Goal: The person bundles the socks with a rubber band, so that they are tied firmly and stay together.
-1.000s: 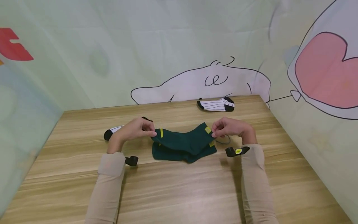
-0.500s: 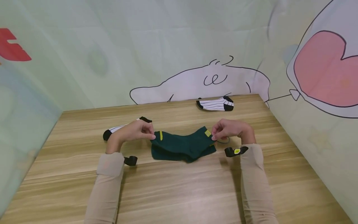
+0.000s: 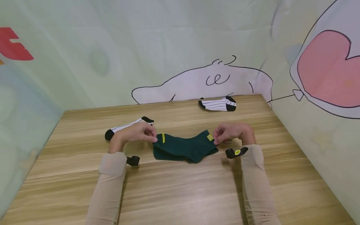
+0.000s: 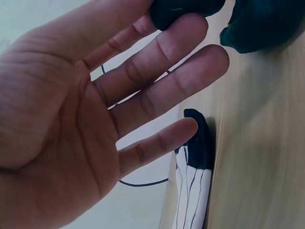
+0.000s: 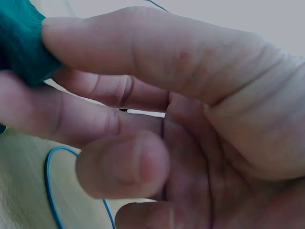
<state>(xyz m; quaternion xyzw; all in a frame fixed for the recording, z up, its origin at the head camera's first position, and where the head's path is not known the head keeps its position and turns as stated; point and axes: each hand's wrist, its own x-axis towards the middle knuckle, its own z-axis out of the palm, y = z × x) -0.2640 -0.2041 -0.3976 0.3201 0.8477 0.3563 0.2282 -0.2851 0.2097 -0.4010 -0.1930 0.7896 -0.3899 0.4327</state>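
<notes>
Between both hands stretches a dark green sock (image 3: 180, 145) with yellow marks near its two ends. My left hand (image 3: 137, 132) pinches its left end between thumb and forefinger; the other fingers spread loosely in the left wrist view. The right-hand end is pinched by my right hand (image 3: 229, 132), whose thumb (image 5: 90, 43) presses the green fabric (image 5: 24, 43) in the right wrist view. Underneath lies a second green sock (image 3: 164, 156), mostly covered, with its lower edge showing. Behind my left hand rests a white striped sock (image 3: 121, 128) with black ends, partly hidden by that hand.
Another white striped sock (image 3: 215, 104) with black ends lies at the table's back edge, near the wall cloth (image 3: 168, 47). A thin blue-green loop (image 5: 49, 167) lies on the wooden table (image 3: 180, 193) by my right hand.
Both hands have lowered slightly, bringing the upper green sock down over the lower one. Less of the lower sock shows now. Both pinches stay as they were.
</notes>
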